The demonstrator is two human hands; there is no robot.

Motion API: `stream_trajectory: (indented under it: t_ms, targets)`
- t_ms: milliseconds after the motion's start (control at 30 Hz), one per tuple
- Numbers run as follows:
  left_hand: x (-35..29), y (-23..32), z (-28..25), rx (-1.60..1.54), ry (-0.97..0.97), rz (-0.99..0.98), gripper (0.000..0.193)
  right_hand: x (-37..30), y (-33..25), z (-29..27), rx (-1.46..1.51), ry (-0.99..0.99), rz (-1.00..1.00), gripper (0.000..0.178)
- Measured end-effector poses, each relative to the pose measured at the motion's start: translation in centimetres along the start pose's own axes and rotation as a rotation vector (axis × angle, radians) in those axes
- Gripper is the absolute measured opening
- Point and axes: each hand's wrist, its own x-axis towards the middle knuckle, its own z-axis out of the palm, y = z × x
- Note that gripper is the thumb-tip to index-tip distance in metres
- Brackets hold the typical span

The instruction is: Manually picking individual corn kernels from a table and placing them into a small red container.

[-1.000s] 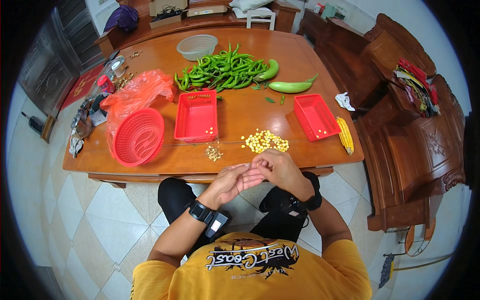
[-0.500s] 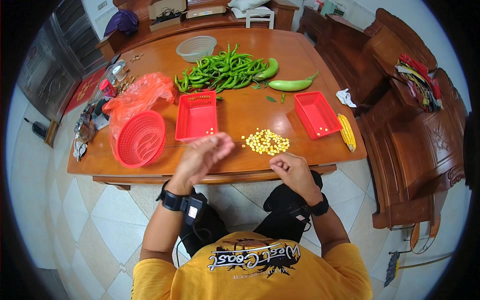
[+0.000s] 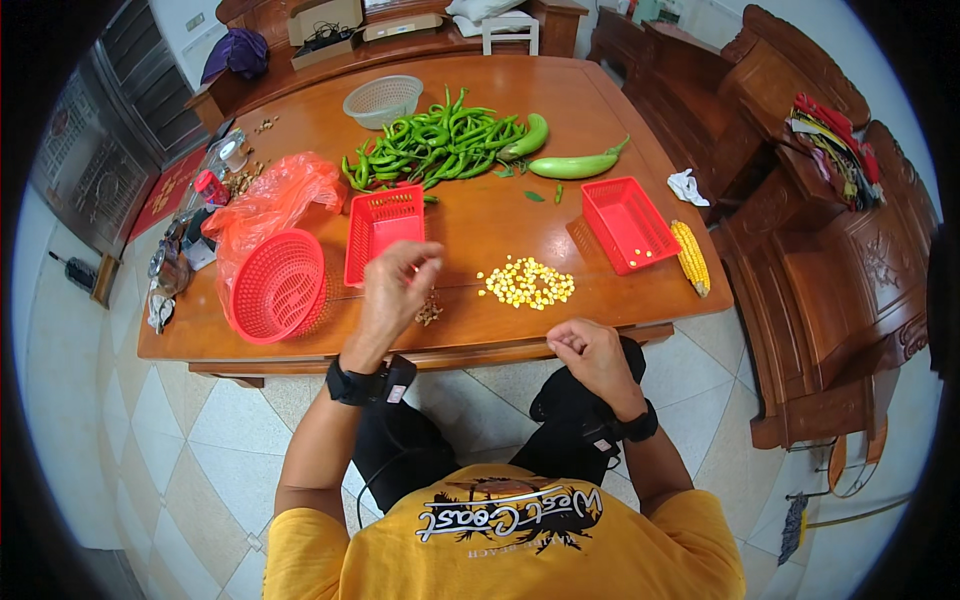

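Observation:
My left hand [image 3: 398, 288] is raised at the near end of a red rectangular basket [image 3: 385, 215], its fingers curled toward the thumb. Whether a kernel sits between those fingertips is too small to tell. My right hand [image 3: 595, 360] hovers at the table's front edge with thumb and fingers pressed together; what they hold, if anything, is hidden. Between and beyond my hands lies a loose patch of yellow corn kernels [image 3: 527, 283]. A small heap of brown bits [image 3: 430, 310] shows beside my left hand. Some kernels lie in a second red basket [image 3: 630, 225] on the right.
A corn cob [image 3: 689, 258] lies beside the right basket. Green peppers [image 3: 440, 140] and two pale green eggplants [image 3: 578, 166] fill the table's far middle. To the left are a round red basket [image 3: 278, 285] and an orange plastic bag [image 3: 290, 190]. A grey bowl [image 3: 383, 102] stands behind.
My left hand has lifted slightly and its fingers have curled, uncovering the brown bits beside it. My right hand has dropped a little toward me. The view has shifted slightly.

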Motion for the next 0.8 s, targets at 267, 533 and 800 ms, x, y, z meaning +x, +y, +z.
stream_trajectory:
  t_ms: [267, 533, 800]
  targets:
    - [-1.2, -1.5, 5.4, 0.2, -0.212, 0.132, 0.017, -1.8, 2.0, 3.2, 0.281, -0.122, 0.094, 0.007]
    - [-1.1, -1.9, 6.5, 0.323, -0.266, 0.073, 0.013, -2.6, 4.0, 5.5, 0.724, -0.29, 0.285, 0.012]
    - [-1.7, -1.7, 6.4, 0.271, -0.271, 0.122, 0.009, -2.5, 4.3, 6.6, 0.922, -0.309, 0.336, 0.018]
